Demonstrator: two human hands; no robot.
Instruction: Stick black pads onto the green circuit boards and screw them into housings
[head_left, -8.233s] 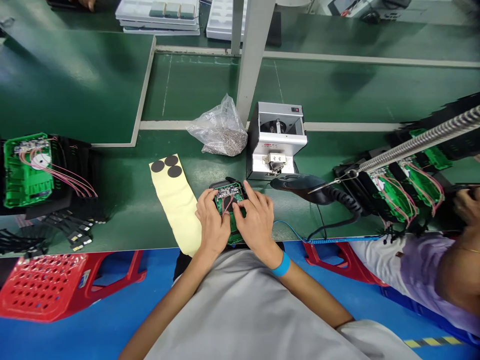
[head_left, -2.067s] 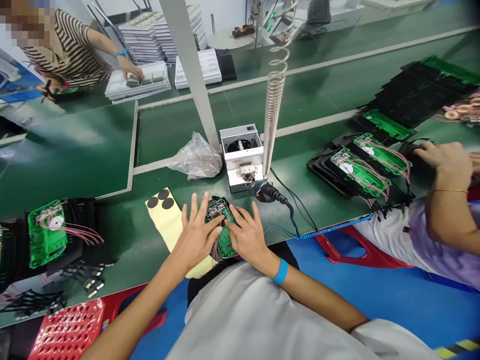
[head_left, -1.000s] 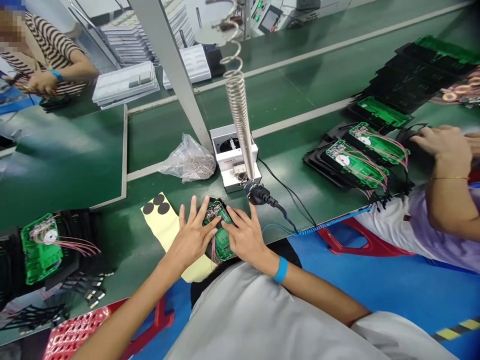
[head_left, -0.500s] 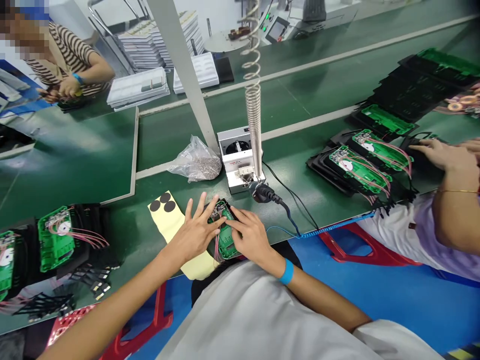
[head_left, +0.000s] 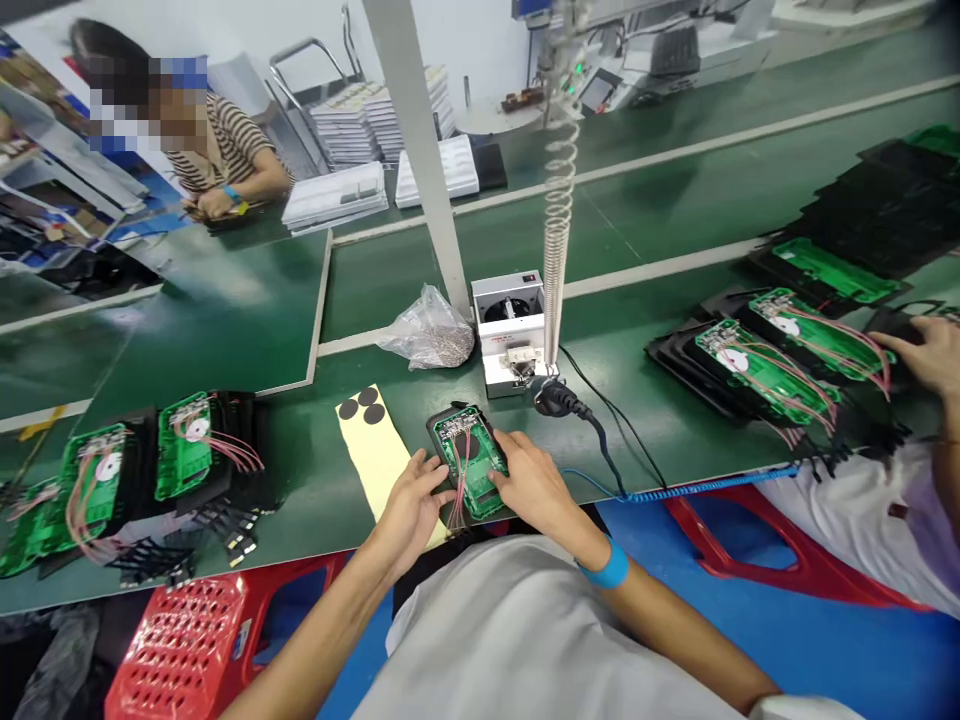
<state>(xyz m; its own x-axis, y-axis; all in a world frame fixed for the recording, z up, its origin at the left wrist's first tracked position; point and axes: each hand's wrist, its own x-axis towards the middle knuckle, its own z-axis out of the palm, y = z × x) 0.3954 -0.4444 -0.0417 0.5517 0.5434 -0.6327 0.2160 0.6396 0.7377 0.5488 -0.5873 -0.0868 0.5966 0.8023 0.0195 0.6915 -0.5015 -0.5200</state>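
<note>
The green casing lies at the lower centre of the frame on the desk, the left hand, half open, at its left edge, the right hand gripping its right. Left of them runs the yellow sheet.

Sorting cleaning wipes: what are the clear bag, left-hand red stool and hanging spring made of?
Bag: probably thin plastic film, see-through and crinkled.
Stool: likely moulded plastic, glossy, perforated seat.
Spring: looks like bare metal wire, silvery coils.
</note>
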